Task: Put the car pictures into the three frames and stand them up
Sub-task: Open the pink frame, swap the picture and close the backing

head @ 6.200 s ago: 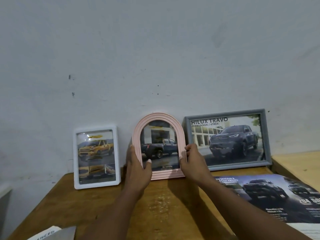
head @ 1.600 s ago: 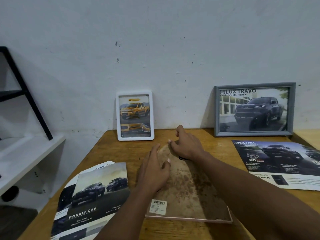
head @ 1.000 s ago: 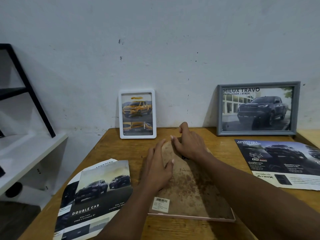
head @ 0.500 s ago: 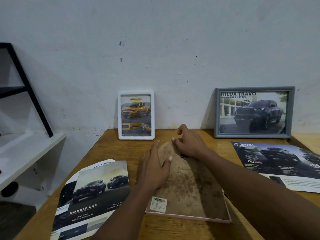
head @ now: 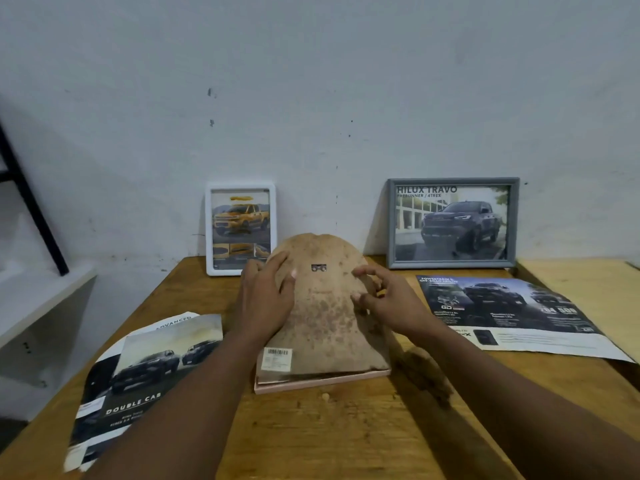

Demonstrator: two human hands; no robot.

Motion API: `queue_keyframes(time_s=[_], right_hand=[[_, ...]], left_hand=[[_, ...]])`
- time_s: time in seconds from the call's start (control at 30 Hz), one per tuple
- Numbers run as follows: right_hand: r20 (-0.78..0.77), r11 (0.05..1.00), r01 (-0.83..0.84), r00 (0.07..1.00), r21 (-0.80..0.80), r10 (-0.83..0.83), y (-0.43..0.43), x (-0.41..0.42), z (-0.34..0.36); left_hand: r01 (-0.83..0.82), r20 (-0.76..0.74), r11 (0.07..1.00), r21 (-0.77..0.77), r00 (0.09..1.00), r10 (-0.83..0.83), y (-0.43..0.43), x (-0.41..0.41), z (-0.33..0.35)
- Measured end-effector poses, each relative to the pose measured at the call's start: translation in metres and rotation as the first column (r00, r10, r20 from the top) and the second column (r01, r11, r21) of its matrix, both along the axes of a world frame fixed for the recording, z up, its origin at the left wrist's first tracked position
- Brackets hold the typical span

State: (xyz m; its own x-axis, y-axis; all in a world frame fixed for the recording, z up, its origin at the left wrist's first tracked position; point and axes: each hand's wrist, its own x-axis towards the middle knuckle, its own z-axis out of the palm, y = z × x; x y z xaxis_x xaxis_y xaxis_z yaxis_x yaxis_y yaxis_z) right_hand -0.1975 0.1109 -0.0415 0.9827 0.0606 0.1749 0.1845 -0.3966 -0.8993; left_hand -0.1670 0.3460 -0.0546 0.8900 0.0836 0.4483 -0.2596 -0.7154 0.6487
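The pink arched frame (head: 322, 383) lies face down in the middle of the wooden table (head: 311, 434). Its brown backing board (head: 325, 323) is tilted up at the arched far end, with a barcode sticker at its near left corner. My left hand (head: 265, 303) holds the board's left edge, fingers on its back. At the right edge, my right hand (head: 388, 301) pinches the board between curled fingers and thumb. A white frame (head: 209, 230) with a yellow truck picture and a grey frame (head: 450, 181) with a dark truck picture stand against the wall.
A car brochure (head: 149, 368) lies at the table's near left, and another brochure (head: 502, 306) lies at the right. A white shelf (head: 34, 296) with a black rack leg (head: 31, 209) is at the left. A lighter table (head: 588, 282) adjoins on the right.
The pink frame stood between the other two, then lay face down on the table. Since half a second ago the backing board's arched end has lifted, and my right hand moved to its right edge.
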Motion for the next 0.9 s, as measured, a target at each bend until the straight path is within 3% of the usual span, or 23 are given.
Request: queue_keyframes(time_s=[0.2, 0.37, 0.53, 0.7, 0.9], right_hand=[[0.131, 0.975, 0.197, 0.969, 0.103, -0.209, -0.037, 0.010, 0.037], [0.429, 0.898, 0.431, 0.830, -0.088, -0.356, -0.098, 0.001, 0.060], [0.653, 0.793, 0.579, 0.677, -0.189, -0.339, -0.144, 0.005, 0.050], [0.611, 0.801, 0.569, 0.705, -0.185, -0.359, -0.156, 0.028, 0.003], [0.341, 0.841, 0.463, 0.867, -0.279, -0.364, -0.158, 0.037, -0.045]], left_hand=[[0.113, -0.069, 0.988, -0.109, 0.990, -0.121, -0.049, 0.002, 0.047], [0.256, -0.163, 0.943, -0.214, 0.942, -0.292, -0.107, -0.003, 0.049], [0.332, -0.130, 0.890, -0.312, 0.913, -0.386, -0.167, -0.004, 0.031], [0.300, -0.161, 0.948, -0.107, 0.936, -0.314, -0.177, -0.002, 0.005], [0.295, -0.264, 0.955, 0.029, 0.924, -0.278, -0.162, 0.000, -0.006]])
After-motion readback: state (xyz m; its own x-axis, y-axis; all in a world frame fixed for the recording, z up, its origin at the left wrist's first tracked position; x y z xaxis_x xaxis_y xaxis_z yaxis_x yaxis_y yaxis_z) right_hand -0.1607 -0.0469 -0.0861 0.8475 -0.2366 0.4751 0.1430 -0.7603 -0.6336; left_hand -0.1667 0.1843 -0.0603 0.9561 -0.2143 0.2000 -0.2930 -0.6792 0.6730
